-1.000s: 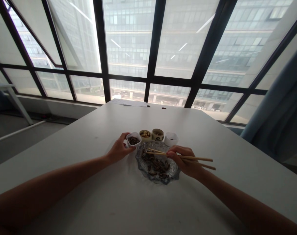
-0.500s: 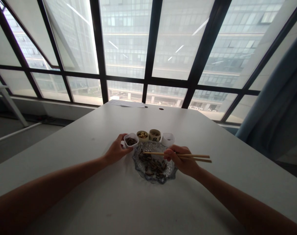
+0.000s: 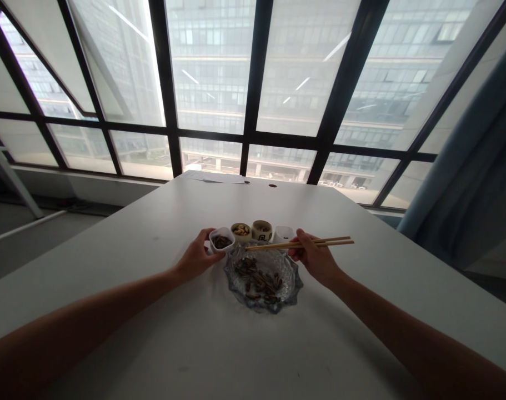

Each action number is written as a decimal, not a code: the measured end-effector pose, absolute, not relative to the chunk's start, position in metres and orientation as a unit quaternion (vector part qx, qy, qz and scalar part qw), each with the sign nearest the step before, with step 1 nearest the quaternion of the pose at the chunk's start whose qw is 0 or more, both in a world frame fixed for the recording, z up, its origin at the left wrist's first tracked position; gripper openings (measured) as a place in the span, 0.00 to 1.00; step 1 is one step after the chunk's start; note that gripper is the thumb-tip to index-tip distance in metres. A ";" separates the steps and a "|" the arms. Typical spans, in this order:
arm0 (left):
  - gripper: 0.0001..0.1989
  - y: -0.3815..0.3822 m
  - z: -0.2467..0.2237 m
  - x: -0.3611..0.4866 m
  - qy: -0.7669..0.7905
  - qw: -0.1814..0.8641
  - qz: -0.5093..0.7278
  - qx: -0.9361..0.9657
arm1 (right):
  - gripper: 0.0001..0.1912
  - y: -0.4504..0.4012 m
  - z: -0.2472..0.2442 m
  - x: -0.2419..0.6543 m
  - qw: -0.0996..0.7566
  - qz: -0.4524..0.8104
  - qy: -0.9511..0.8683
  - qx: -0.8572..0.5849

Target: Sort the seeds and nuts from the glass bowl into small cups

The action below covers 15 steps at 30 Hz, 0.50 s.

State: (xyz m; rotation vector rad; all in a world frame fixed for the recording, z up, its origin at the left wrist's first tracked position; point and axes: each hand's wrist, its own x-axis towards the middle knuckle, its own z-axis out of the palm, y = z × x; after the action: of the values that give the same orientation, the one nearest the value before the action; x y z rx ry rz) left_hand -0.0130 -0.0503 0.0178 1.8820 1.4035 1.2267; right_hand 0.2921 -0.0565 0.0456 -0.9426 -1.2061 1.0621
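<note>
Steadying the seed-filled white cup (image 3: 224, 250) beside the glass bowl (image 3: 293, 291), the left hand (image 3: 193, 259) clasps it; the right hand (image 3: 318, 262) grips chopsticks (image 3: 269, 246), best squeezed lightly.

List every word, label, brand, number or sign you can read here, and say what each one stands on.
"风": one dark Chinese character on the front of the patterned cup; blurred, so it may be the similar "凤".
A second dark mark at that cup's right edge: too small and cut off to read.
Papers at the table's far end: no print can be made out.
No other text is readable.
</note>
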 end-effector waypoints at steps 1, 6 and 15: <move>0.31 -0.051 0.018 -0.013 0.514 0.243 0.449 0.689 | 0.27 -0.060 0.047 0.292 0.602 0.425 -0.540 -0.407; 0.30 -0.051 0.018 -0.012 0.504 0.246 0.454 0.692 | 0.16 -0.087 0.071 0.288 0.544 0.128 -0.779 -0.284; 0.30 -0.050 0.016 -0.012 0.493 0.247 0.466 0.692 | 0.16 -0.080 0.090 0.234 0.485 0.068 -0.835 -0.250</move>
State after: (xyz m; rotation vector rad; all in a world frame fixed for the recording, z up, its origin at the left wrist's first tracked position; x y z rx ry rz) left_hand -0.0116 -0.0502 0.0162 1.8859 1.3440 1.2719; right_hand 0.2343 -0.0805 0.0896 -0.6095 -2.0332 0.1652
